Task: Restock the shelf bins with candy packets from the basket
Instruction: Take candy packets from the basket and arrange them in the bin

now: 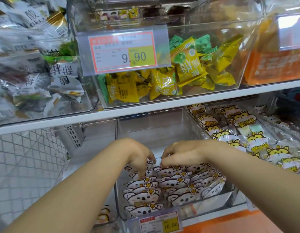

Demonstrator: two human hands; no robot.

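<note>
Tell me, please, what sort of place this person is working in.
Most likely a shop's loose-sweets aisle: clear shelf bins hold koala-print packets and yellow candy packets, and price tags reading 9.90 and 16.80 are clipped to their fronts.

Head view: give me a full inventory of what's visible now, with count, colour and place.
koala packets: many, white with yellow flowers, lower centre bin
hamster packets: many, yellow and white, lower right bin
wrapped candies: many, yellow and green, upper centre bin
grey-white packets: many, upper left bin
orange packets: count unclear, upper right bin
9.90 price tag: one, red and yellow, upper centre bin
16.80 price tag: one, red and yellow, lower centre bin
wire mesh: one, white, lower left
left hand: one, fingers curled onto koala packets
right hand: one, fingers curled onto koala packets
</note>
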